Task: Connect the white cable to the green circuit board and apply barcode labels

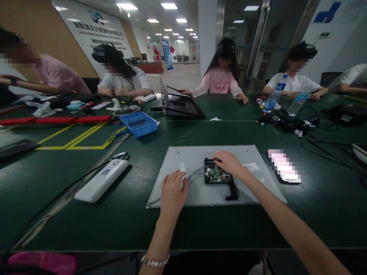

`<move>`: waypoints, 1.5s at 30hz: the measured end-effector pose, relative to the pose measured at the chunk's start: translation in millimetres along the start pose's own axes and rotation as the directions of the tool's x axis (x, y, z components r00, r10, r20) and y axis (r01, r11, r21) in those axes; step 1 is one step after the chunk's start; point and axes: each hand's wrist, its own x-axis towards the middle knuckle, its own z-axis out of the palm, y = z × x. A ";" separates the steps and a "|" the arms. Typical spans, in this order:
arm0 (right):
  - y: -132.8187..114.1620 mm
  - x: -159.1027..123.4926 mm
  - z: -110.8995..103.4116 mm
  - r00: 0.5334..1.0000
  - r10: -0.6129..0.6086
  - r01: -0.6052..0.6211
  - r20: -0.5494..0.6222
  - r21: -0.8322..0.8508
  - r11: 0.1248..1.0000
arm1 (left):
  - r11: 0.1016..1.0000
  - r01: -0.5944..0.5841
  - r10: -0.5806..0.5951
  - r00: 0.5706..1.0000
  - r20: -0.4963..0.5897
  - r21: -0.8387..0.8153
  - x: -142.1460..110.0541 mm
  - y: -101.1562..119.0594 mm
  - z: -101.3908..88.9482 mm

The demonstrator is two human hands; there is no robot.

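Observation:
A circuit board [217,175] in a black frame with an angled black arm [233,191] lies on a flat light-grey panel [197,196]. Over the frame's upper edge my right hand [229,163] bends its fingers, closed on the board's frame; its thumb is mostly hidden. Grey cables [197,173] run leftward from the board. My left hand [172,189] is at the panel's left part, with fingers curled together beside the cable and a small white strip [182,167]. What its fingertips pinch is too small to make out.
A white power bank [104,179] with a black cable lies left of the panel, a phone [283,166] right of it. Beyond are a blue basket [140,124], a black tilted device [182,105] and water bottles [275,93]. Several people sit across the table [218,229].

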 end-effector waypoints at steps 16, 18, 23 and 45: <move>8.9 -10.9 -18.8 0.981 0.133 -0.139 -0.140 -0.029 0.990 | 1.000 -0.020 0.020 1.000 0.009 -0.016 -0.1 2.4 -0.5; 18.6 -22.0 -27.4 0.973 0.149 -0.157 -0.173 -0.029 0.987 | 1.000 -0.025 0.025 0.999 0.027 -0.013 -0.2 2.9 -0.2; 44.2 -55.0 -39.6 0.955 0.210 -0.225 -0.209 -0.048 0.973 | 1.000 -0.021 0.023 0.995 0.093 -0.023 0.5 3.0 1.2; 79.5 -102.0 -38.3 0.937 0.348 -0.335 -0.033 0.197 0.921 | 0.996 0.046 -0.039 0.996 0.086 -0.077 -2.3 -6.5 5.9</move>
